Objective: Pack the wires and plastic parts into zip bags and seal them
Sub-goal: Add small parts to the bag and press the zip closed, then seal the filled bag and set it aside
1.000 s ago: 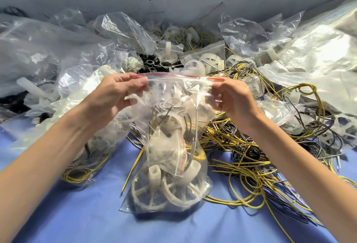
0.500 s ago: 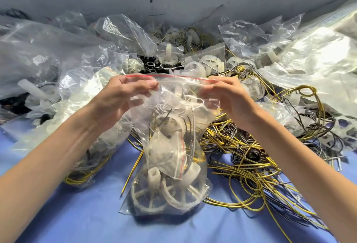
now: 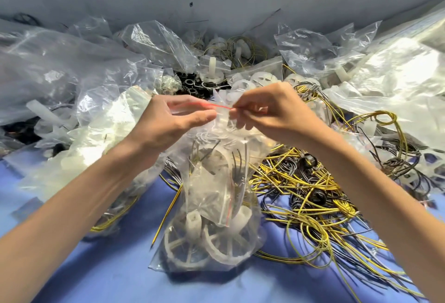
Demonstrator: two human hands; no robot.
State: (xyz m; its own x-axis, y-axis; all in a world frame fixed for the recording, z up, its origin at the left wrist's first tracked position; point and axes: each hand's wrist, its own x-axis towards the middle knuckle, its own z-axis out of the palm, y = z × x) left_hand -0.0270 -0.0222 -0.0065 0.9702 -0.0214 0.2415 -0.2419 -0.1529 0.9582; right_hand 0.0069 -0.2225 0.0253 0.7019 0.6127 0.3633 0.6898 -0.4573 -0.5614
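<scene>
A clear zip bag (image 3: 212,206) stands upright on the blue table, filled with white plastic wheel parts (image 3: 192,240), thin wires and a smaller bag with a red strip. Its red zip strip (image 3: 216,105) runs along the top. My left hand (image 3: 173,119) pinches the strip from the left between thumb and fingers. My right hand (image 3: 269,112) pinches it from the right, the fingertips of both hands almost meeting at the middle of the strip.
A tangle of loose yellow and black wires (image 3: 313,194) lies right of the bag. Packed and empty clear bags (image 3: 79,100) pile up at the left, back and right. More white plastic parts (image 3: 250,81) sit behind my hands. Blue cloth (image 3: 115,276) shows in front.
Both hands have slid inward along the red zip strip from its ends toward the middle, and the bag's top has narrowed and bunched between them.
</scene>
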